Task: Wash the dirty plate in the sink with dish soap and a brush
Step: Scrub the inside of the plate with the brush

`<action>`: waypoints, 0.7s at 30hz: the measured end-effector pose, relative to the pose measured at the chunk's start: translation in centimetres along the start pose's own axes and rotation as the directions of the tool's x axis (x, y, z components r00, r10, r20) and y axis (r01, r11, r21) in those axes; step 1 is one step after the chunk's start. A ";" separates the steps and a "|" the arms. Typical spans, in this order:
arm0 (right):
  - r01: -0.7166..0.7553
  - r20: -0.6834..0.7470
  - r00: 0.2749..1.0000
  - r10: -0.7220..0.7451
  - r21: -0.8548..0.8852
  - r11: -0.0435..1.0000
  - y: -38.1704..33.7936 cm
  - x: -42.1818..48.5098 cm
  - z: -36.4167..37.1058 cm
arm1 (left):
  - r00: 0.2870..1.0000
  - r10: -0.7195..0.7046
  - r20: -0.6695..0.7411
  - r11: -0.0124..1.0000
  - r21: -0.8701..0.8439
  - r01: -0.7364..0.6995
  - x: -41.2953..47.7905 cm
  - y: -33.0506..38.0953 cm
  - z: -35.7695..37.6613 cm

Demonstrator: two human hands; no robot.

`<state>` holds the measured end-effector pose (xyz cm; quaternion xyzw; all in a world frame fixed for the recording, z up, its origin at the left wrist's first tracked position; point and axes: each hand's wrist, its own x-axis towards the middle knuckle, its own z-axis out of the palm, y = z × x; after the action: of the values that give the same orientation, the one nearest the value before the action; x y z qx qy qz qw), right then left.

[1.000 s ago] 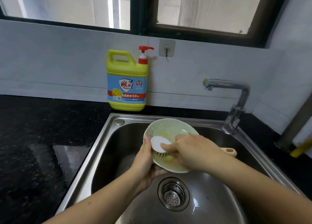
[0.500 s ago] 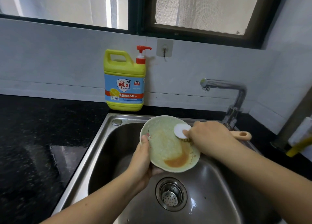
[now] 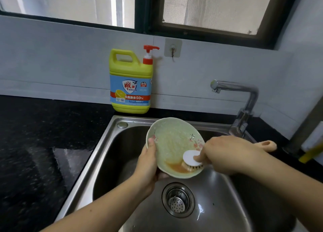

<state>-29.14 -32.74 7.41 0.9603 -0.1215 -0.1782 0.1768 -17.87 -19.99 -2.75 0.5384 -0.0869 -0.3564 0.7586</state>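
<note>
A pale green plate [image 3: 172,141] with small pink flowers is held tilted over the steel sink [image 3: 108,144]. My left hand [image 3: 148,165] grips its left rim from below, thumb on the inner face. Orange-brown sauce [image 3: 176,168] pools at the plate's lower edge, and soapy film covers the middle. My right hand [image 3: 225,155] holds a dish brush [image 3: 191,158] with a round white head and a beige handle [image 3: 266,144]. The bristles press into the sauce at the plate's lower right.
A yellow dish soap jug [image 3: 130,85] with a red pump stands on the black counter [image 3: 43,135] behind the sink. The chrome tap [image 3: 244,106] rises at the back right, no water running. The drain strainer [image 3: 177,199] lies under the plate.
The brush swept from the plate's left side to its upper right, then down to the lower right into the sauce. The left hand kept its hold on the plate.
</note>
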 end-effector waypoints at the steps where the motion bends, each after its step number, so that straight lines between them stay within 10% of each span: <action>1: 0.029 -0.004 1.000 -0.029 0.056 0.998 -0.3 -0.2 -0.2 | 1.000 -0.002 -0.003 1.000 -0.003 0.002 0.0 0.0 0.0; 13: 0.003 -0.362 0.932 0.024 0.072 0.997 -2.8 4.6 0.5 | 0.988 -0.136 0.065 0.988 -0.057 0.140 -0.1 -0.2 0.2; 21: 0.013 -0.315 0.949 0.026 0.120 0.993 -0.3 3.9 1.8 | 0.989 -0.136 0.060 0.989 -0.052 0.139 0.0 -0.1 0.1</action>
<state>-26.25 -34.11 4.55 0.9849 -0.1054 -0.0139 0.1364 -17.97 -20.02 -2.79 0.5113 -0.0608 -0.4252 0.7444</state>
